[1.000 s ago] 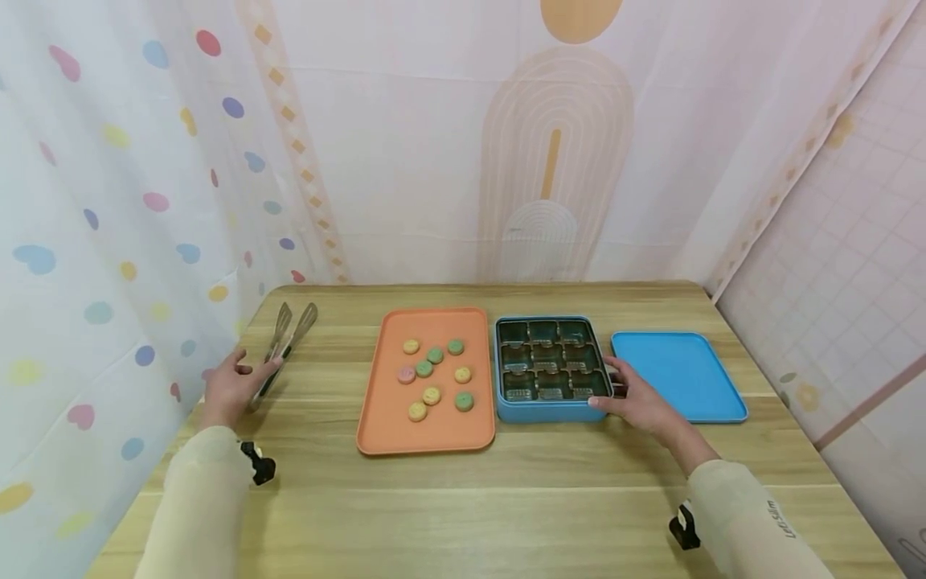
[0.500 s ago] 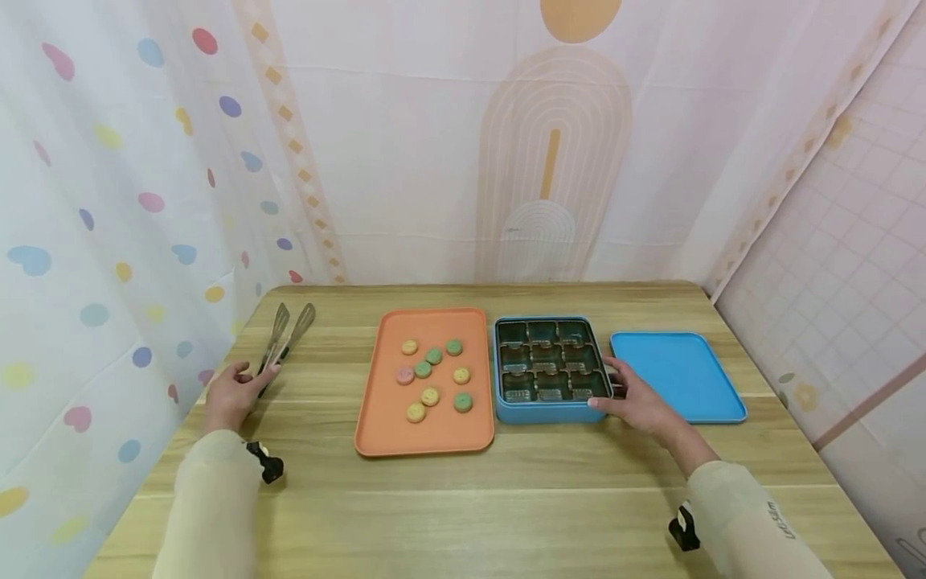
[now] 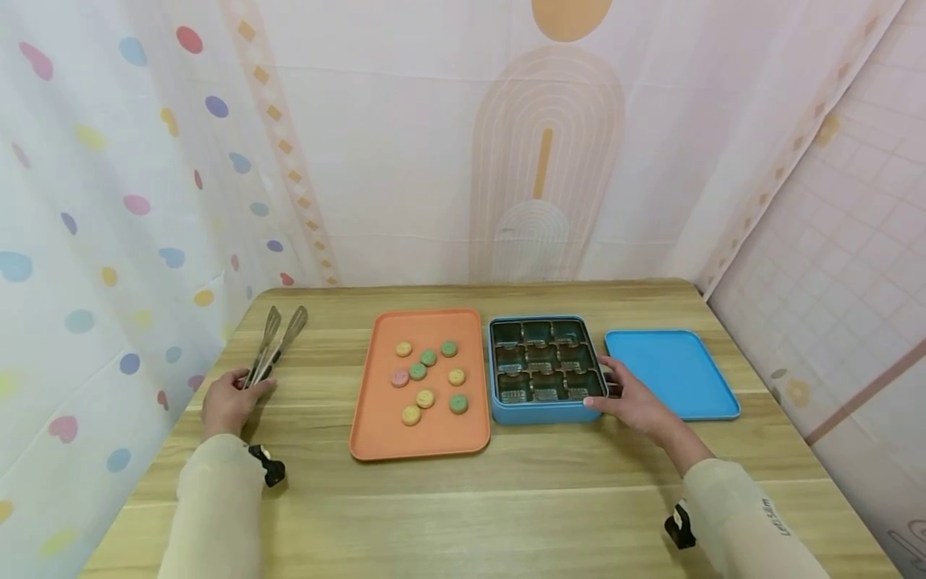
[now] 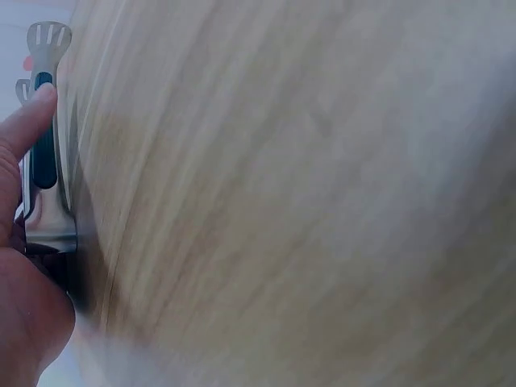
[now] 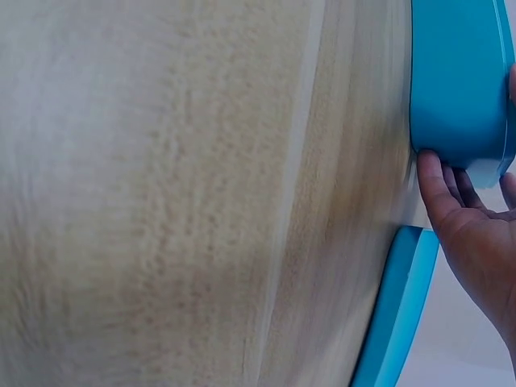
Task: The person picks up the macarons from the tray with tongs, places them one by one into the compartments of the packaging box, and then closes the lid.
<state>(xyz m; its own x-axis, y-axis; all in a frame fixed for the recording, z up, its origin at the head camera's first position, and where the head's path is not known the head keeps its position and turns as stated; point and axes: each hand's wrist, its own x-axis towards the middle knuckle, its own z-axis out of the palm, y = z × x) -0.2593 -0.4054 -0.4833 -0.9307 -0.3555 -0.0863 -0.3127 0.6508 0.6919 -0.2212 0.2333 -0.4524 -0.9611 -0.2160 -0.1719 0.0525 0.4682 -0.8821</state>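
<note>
My left hand [image 3: 227, 406] grips the near end of metal tongs [image 3: 278, 342] with slotted heads and dark handle inserts, lying at the table's left. In the left wrist view, a straight digit lies along the dark insert [image 4: 46, 157]. My right hand [image 3: 637, 402] holds the right side of a blue box [image 3: 546, 413], its thumb at the near corner. Inside the box is a dark, clear-walled insert [image 3: 538, 359] with several compartments. Fingertips [image 5: 430, 165] touch the box's lower side in the right wrist view. An orange tray [image 3: 419, 442] bears several small round yellow, green and pink cookie-like pieces [image 3: 425, 399].
A flat blue lid or tray [image 3: 673, 374] lies right of the box, close behind the right hand. All stand on a wooden table [image 3: 463, 515]. Patterned curtains [image 3: 405, 161] hang along the back and both sides.
My left hand has slid slightly down toward the near end of the tongs, and its fingers have closed in. The right hand stays on the box. The whole view has shifted slightly.
</note>
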